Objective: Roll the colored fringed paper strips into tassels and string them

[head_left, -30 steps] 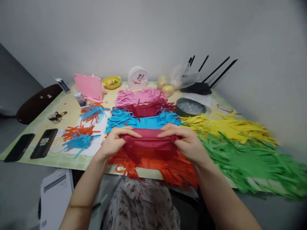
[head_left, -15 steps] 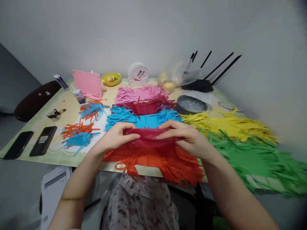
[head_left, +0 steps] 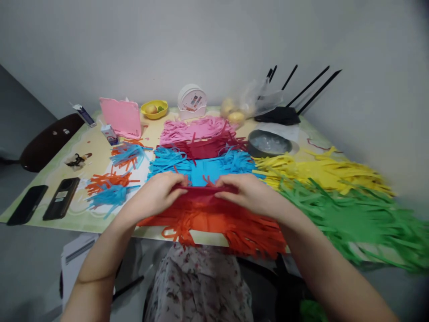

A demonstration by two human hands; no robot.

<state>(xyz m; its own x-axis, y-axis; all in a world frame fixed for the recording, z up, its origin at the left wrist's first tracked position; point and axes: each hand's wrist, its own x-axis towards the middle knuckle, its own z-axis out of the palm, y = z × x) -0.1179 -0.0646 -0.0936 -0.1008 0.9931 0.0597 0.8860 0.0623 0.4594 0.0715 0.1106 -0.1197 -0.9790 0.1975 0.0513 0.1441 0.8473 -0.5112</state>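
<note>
My left hand (head_left: 154, 195) and my right hand (head_left: 247, 194) both pinch the top edge of a dark red fringed paper sheet (head_left: 201, 197), holding it low over the orange fringed paper (head_left: 231, 226) at the table's near edge. Just behind my hands lies a blue fringed sheet (head_left: 204, 167), then another dark red one (head_left: 204, 150) and a pink one (head_left: 194, 129).
Green fringed paper (head_left: 351, 219) and yellow fringed paper (head_left: 328, 172) cover the right side. Small orange and blue bundles (head_left: 110, 185), two phones (head_left: 43, 201), a pink case (head_left: 121, 117), a yellow bowl (head_left: 154, 108), a grey bowl (head_left: 270, 144) and a black router (head_left: 278, 115) sit on the table (head_left: 87, 154).
My hands have lowered the dark red sheet toward the orange paper and drawn closer together. The sheet now looks flatter and narrower than before.
</note>
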